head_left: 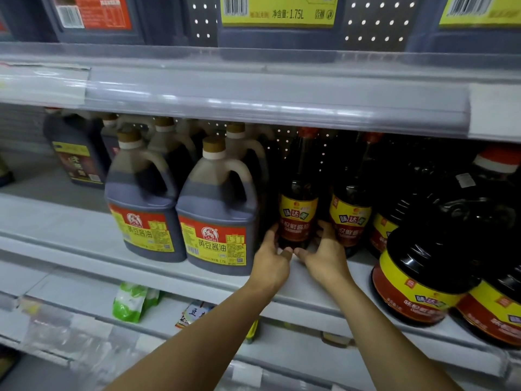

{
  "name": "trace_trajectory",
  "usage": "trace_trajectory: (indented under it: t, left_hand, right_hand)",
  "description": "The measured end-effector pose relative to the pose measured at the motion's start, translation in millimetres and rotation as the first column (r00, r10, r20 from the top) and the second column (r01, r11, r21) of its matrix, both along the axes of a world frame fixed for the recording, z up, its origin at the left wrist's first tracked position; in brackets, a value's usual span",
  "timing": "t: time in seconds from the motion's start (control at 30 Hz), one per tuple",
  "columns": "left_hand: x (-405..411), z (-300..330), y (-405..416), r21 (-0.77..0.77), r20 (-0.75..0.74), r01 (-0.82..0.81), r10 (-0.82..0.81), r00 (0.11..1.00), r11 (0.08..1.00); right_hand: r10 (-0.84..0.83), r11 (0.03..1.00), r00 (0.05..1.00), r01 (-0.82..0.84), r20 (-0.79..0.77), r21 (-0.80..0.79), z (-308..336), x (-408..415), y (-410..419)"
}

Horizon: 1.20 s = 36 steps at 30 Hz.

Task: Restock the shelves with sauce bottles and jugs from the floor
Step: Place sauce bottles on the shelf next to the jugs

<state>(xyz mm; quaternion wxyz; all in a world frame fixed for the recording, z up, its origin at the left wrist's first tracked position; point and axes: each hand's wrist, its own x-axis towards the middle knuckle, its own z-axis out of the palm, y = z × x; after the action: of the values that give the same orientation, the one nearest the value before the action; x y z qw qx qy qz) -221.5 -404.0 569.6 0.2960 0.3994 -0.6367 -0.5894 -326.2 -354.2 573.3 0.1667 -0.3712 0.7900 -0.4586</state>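
Head view: both hands cup the base of 1 tall bottle point(298, 201) standing on the shelf point(84, 221), between a jug point(217, 210) and a 2nd bottle point(349, 204). The left hand point(272, 256) curls round its left side, the right hand point(324, 252) round its right, thumbs nearly meeting in front. Likely the placing step; next, square it up, let go and fetch another from the floor

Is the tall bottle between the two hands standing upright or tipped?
Upright. The tall bottle stands on the shelf, its neck straight up, with the left hand and right hand around its base.
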Motion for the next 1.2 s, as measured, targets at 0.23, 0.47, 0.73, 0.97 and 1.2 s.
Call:
trace_trajectory:
  t: [0.23,0.47,0.73,0.97,1.2]
  left_hand:
    - [11,8,15,0.028,0.006,0.042,-0.042,0.999,0.999]
    - [35,11,21,0.010,0.030,0.134,-0.135,0.990,0.991]
    - [31,22,9,-0.040,0.100,0.227,-0.222,0.970,0.973]
    - [-7,13,-3,-0.057,0.126,0.153,-0.145,0.981,0.987]
    - [-34,-3,-24,-0.140,0.248,0.049,-0.013,0.969,0.989]
  right_hand:
    - [-0.059,0.994,0.998,0.061,-0.027,0.086,4,12,33]
    - [-0.132,0.986,0.991,0.131,0.005,0.100,3,34,50]
    - [-0.233,0.970,0.972,0.231,0.027,0.074,22,43,52]
    - [-0.313,0.950,0.950,0.313,-0.001,0.001,14,9,35]
    - [-0.344,0.937,0.939,0.343,0.001,-0.064,-7,-25,13]
